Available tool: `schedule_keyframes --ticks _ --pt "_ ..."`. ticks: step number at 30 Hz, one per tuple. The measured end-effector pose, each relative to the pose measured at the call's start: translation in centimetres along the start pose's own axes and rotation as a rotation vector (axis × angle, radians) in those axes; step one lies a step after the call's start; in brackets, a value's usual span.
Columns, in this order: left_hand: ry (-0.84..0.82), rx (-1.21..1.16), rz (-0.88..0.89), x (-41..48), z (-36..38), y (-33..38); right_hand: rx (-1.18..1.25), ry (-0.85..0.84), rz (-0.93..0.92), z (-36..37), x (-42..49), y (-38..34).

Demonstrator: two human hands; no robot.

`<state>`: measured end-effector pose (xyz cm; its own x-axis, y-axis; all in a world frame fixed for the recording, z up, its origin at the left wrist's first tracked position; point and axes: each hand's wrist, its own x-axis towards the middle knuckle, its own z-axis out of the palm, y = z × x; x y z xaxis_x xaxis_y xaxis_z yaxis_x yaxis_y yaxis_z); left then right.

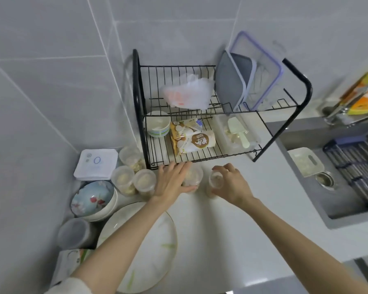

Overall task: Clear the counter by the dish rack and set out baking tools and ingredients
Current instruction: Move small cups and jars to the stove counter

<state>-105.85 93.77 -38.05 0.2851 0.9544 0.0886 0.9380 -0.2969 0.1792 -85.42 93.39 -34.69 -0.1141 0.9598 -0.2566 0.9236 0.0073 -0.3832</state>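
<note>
head view: a round clear plastic tub (193,175) with pale, crumbly contents stands on the smooth white counter (221,225), right at the front foot of the black wire dish rack (200,154). the left hand (173,183) holds it, fingers laid along its side and thumb round the near wall. just to its right, the right hand (232,183) clamps from above on a smaller clear cup (216,181) holding something brownish. on the rack's lower shelf lie glossy snack packets (191,140) printed with characters too blurred to read. three more clear tubs (134,179) crowd the left side, beside a white square box (96,164) marked with a blue ring, a floral bowl (92,198) and a wide white plate (151,251).
</note>
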Motion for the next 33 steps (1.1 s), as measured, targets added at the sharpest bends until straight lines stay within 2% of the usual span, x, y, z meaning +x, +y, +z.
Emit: schedule_keyframes --ticks 3,11,17,27,33 --pt "-0.051 -0.017 0.017 0.0 -0.4 0.9 0.009 0.017 0.064 0.0 -1.4 0.9" --pt "-0.043 -0.206 0.092 0.7 -1.6 4.5 0.142 0.158 0.190 -2.1 -4.9 3.7" --pt "-0.062 -0.310 0.254 2.2 -3.4 11.0 0.227 0.300 0.284 -5.5 -9.1 7.5" --pt "-0.126 -0.350 0.530 4.3 -3.6 28.4 0.250 0.508 0.436 -11.6 -20.5 19.4" --pt "-0.173 -0.380 0.712 3.6 -2.2 43.5 0.279 0.623 0.550 -14.7 -30.0 30.0"
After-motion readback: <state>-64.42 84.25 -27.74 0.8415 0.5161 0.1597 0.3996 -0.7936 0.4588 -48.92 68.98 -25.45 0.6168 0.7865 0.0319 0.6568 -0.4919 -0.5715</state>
